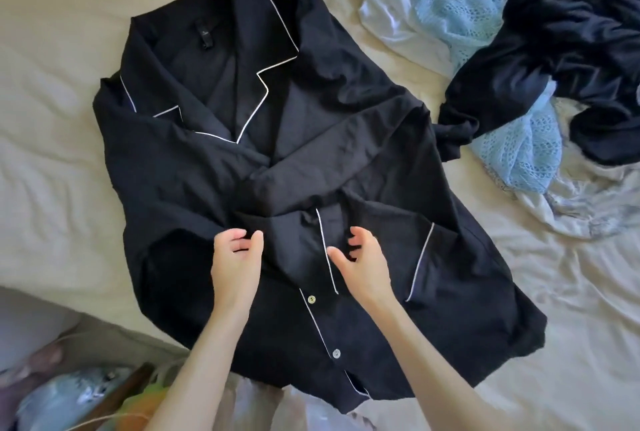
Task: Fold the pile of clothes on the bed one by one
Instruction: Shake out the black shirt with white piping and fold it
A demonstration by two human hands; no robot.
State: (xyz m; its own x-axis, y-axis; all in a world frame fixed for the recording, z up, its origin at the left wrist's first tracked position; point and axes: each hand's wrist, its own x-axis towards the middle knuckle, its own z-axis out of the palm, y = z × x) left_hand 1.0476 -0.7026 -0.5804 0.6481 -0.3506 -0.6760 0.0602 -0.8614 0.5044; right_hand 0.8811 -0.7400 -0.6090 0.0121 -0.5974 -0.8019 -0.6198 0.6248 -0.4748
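- We're over the bed [52,139], its cream sheet rumpled.
- The black shirt [207,195] lies spread front-up across the middle of the bed, both sleeves crossed over its chest.
- The pile of clothes [561,60] sits heaped beyond the shirt's far right shoulder: dark, pale blue, white.
- Our left hand [235,268] hovers over the shirt's left sleeve, fingers loosely curled, gripping nothing.
- Our right hand [363,264] hovers beside the shirt's white-piped front edge, fingers loose, holding nothing.
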